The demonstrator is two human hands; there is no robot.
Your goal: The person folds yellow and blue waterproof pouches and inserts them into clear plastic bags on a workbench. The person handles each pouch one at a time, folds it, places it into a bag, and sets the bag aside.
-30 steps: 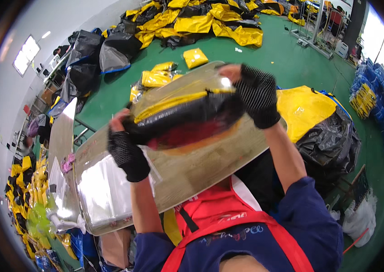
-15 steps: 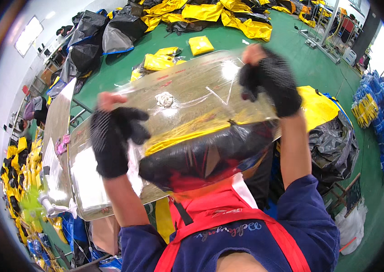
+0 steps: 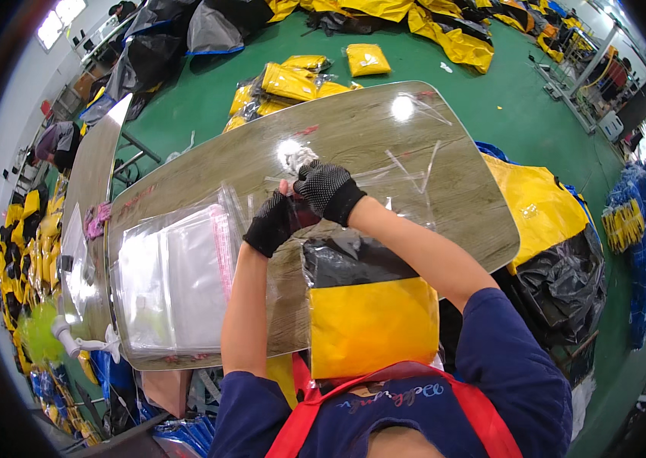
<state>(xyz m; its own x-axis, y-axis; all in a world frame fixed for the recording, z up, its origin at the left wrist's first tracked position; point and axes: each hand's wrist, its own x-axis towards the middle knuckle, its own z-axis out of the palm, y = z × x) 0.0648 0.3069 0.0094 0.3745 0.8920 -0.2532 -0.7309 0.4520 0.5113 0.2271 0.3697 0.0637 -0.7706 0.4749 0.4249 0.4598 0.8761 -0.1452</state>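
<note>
My black-gloved left hand (image 3: 271,221) and right hand (image 3: 329,192) meet over the middle of the table (image 3: 460,206), fingers closed together. What they pinch is too small to make out. Just beyond them lies a crumpled white wad (image 3: 296,156). Thin clear strips (image 3: 407,172) lie on the tabletop to the right. Against my front, at the near table edge, rests a folded yellow and black packet (image 3: 375,320) in a clear plastic bag. My right forearm passes over its far right corner. Left of my left forearm lies a stack of clear plastic bags (image 3: 174,282).
Packed yellow bundles (image 3: 288,82) lie on the green floor past the table. A yellow and black heap (image 3: 559,229) stands at the right. A small white fan (image 3: 71,332) is by the left corner. Farther left, a person (image 3: 59,145) bends over.
The plastic-wrapped packet, raised between my spread hands before, now lies yellow side up against my front. Both hands have come down and together near the white wad.
</note>
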